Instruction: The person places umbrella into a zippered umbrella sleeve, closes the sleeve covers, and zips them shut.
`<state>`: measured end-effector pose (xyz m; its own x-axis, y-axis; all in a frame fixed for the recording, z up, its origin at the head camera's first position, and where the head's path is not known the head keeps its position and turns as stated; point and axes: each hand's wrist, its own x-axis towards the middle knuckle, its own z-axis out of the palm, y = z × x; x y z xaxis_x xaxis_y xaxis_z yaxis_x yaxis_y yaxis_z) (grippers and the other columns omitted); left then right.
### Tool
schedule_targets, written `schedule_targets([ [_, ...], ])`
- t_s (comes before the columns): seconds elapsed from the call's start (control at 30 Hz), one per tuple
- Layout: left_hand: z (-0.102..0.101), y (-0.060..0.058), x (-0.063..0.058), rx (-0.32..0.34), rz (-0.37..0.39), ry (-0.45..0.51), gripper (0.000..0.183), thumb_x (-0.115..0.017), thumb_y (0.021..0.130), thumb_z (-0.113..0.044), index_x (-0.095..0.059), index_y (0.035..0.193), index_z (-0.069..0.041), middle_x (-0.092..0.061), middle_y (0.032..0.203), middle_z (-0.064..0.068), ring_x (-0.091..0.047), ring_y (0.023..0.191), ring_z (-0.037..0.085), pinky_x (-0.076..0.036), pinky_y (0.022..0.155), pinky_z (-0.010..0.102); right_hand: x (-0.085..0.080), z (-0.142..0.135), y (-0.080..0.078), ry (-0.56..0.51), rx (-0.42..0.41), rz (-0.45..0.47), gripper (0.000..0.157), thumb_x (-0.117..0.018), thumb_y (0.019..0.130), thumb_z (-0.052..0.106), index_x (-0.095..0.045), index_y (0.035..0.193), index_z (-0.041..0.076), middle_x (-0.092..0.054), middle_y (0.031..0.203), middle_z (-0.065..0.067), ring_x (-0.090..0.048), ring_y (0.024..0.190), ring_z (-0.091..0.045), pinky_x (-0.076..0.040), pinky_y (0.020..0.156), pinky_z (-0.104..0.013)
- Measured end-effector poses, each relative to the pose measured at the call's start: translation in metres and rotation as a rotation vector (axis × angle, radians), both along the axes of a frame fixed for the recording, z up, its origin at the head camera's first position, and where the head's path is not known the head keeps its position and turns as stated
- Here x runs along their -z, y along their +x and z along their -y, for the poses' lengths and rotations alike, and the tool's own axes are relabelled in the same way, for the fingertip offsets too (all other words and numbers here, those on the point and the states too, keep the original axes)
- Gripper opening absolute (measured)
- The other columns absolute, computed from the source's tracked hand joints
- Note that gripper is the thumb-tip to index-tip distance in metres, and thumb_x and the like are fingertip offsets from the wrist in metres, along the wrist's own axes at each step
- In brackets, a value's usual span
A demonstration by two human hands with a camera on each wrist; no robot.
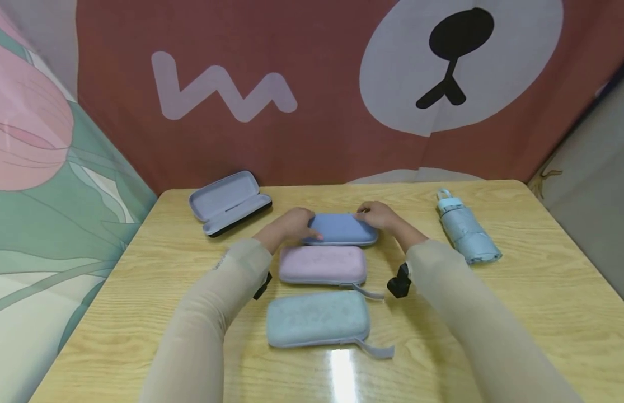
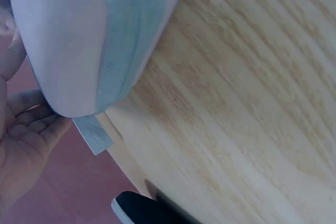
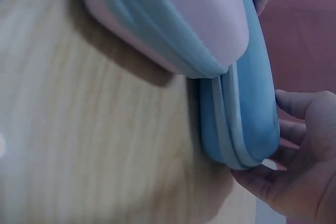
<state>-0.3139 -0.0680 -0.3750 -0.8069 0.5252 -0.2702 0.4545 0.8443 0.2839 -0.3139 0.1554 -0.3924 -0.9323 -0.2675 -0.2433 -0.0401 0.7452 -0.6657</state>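
Left hand nine o'clock, right hand three: both part-curled, gripping blue case by ends, apparently for even control.

long pale beige sleeves, small black devices at both wrists

Wood-grain table, reddish cartoon backdrop, floral drape at left, bright reflection

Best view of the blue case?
Head: blue case, nearly whole top visible between the left hand and right hand. Right wrist shows one end close, the rest partly behind the pink case. Left wrist: pink case hides nearly all of it.
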Motion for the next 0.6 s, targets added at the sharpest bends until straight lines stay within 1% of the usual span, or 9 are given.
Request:
schedule_targets([
  [0.17,-0.001,0.002,0.0,0.004,-0.011,-0.029,0.072,-0.06,0.075,-0.045,-0.04,0.127,0.0,-0.042,0.126,0.014,-0.038,0.115,0.025,-0.03,0.095,0.032,-0.002,0.01,-0.012,0.062,-0.094,-0.043,0.035,-0.041,0.092,0.019,-0.049,0.117,-0.003,-0.047,0.118,-0.02,-0.042,0.107,-0.032,-0.036,0.086,-0.042],
  [0.33,0.002,0.003,0.003,0.023,-0.03,-0.02,0.073,-0.059,0.074,-0.046,-0.037,0.13,-0.004,-0.037,0.128,0.014,-0.039,0.114,0.025,-0.032,0.093,0.033,-0.002,0.018,-0.02,0.09,-0.157,-0.049,0.032,-0.037,0.092,0.015,-0.052,0.115,-0.002,-0.049,0.116,-0.019,-0.043,0.108,-0.031,-0.035,0.088,-0.042],
  [0.47,0.005,0.001,0.006,0.039,-0.039,0.0,0.072,-0.06,0.074,-0.045,-0.037,0.13,-0.006,-0.037,0.13,0.012,-0.037,0.116,0.023,-0.03,0.094,0.031,-0.002,0.021,-0.023,0.068,-0.227,-0.028,0.034,-0.03,0.091,0.007,-0.052,0.116,-0.002,-0.049,0.117,-0.019,-0.041,0.11,-0.032,-0.033,0.091,-0.042],
  [0.53,0.004,-0.001,0.006,0.044,-0.033,0.015,0.07,-0.061,0.075,-0.043,-0.038,0.13,-0.006,-0.038,0.13,0.011,-0.035,0.118,0.022,-0.029,0.095,0.03,-0.003,0.022,-0.024,0.06,-0.247,-0.01,0.036,-0.028,0.091,0.005,-0.053,0.116,-0.001,-0.049,0.117,-0.018,-0.041,0.11,-0.032,-0.032,0.091,-0.042],
  [0.6,0.004,-0.003,0.004,0.05,-0.02,0.03,0.068,-0.062,0.076,-0.039,-0.038,0.13,-0.005,-0.039,0.13,0.011,-0.035,0.118,0.022,-0.028,0.096,0.03,-0.003,0.022,-0.025,0.057,-0.243,0.011,0.036,-0.027,0.09,0.004,-0.054,0.115,0.0,-0.049,0.117,-0.018,-0.042,0.11,-0.031,-0.033,0.091,-0.042],
])
